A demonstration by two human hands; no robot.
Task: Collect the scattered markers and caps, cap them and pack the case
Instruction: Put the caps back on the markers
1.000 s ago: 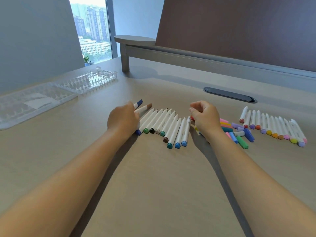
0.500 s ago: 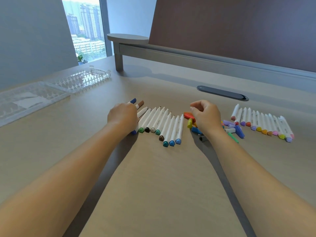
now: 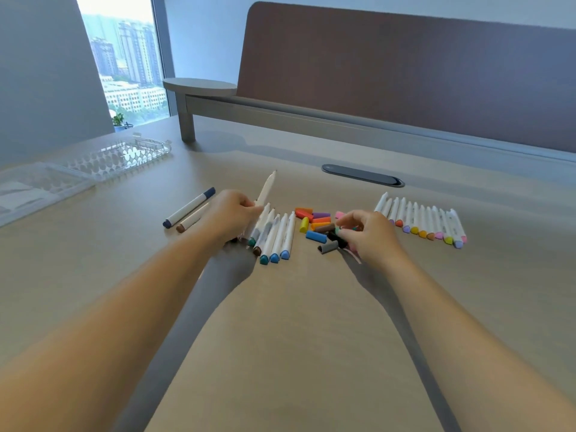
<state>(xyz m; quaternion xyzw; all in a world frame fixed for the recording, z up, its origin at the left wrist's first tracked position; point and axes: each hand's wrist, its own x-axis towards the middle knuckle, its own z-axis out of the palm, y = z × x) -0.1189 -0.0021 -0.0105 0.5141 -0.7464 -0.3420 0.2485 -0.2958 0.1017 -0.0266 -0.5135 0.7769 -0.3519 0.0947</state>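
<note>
Left hand (image 3: 232, 215): fingers curled round 1 white marker (image 3: 266, 191), lifted, its uncapped tip pointing up and away from the person. Just beside this hand, on its right, a row of uncapped markers (image 3: 276, 236) lies on the desk (image 3: 296, 322), coloured ends toward the person; the hand hides part of the row. On the hand's left, 2 capped markers: a navy-capped marker (image 3: 190, 207) and a brown-ended marker (image 3: 191, 219), side by side, the brown one partly behind the hand.

Right hand (image 3: 369, 233): fingers curled down into the pile of loose caps (image 3: 318, 222), fingertips pinching a small cap; colour looks greenish, not certain. The pile sits between the 2 hands: orange, purple, yellow, blue, brown, black. A grey cap (image 3: 328, 247) lies nearest the person, just left of the right wrist.

Right of the right hand, a second row of markers (image 3: 420, 221), ends in pastel and warm colours, touching one another.

Clear case (image 3: 93, 163): far left of the left hand, well apart, lying open, honeycomb slots showing.
</note>
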